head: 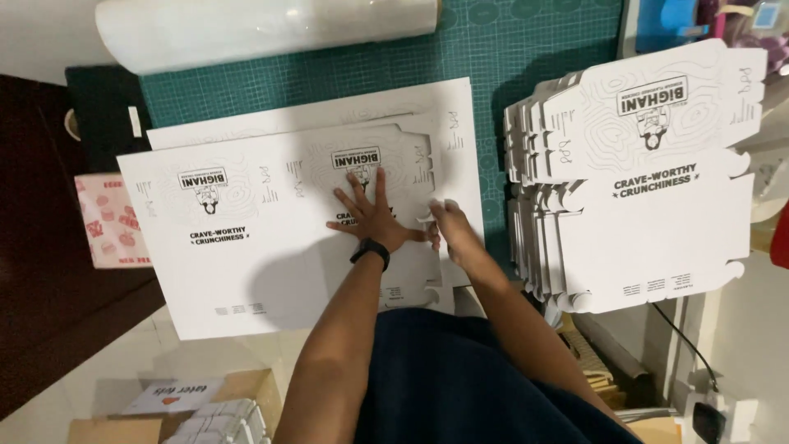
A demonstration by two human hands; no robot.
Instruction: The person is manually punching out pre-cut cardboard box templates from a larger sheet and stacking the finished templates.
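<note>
The left hand (pixel 371 212) lies palm down, fingers (pixel 380 178) spread apart and flat, on a white die-cut printed cardboard sheet (pixel 246 238) at the centre of the view. A black wristband (pixel 371 251) circles the left wrist. The right hand (pixel 450 230), just at 3 o'clock of the left, has its fingers closed together on the notched right edge of that sheet, pinching a tab.

The sheet carries a black rectangular logo mark at 12 o'clock of the left hand and a second one at 9 o'clock, with black lettering below it. A second white sheet (pixel 329 111) shows beneath the top one, its edge sticking out at 12 o'clock; whether more lie under it cannot be told. Both rest on a green gridded cutting mat (pixel 526 49) covering the bench.

At 3 o'clock, one stack of white die-cut box blanks (pixel 649 205) lies with its layered edges fanned toward the hands; the count of blanks cannot be read. At 11 o'clock, one roll of clear plastic film (pixel 263 29) lies across the mat. At 9 o'clock, one pink patterned packet (pixel 111 222) sits beside the sheet. At 7 o'clock, a brown cardboard carton (pixel 246 386) holds small white folded pieces.
</note>
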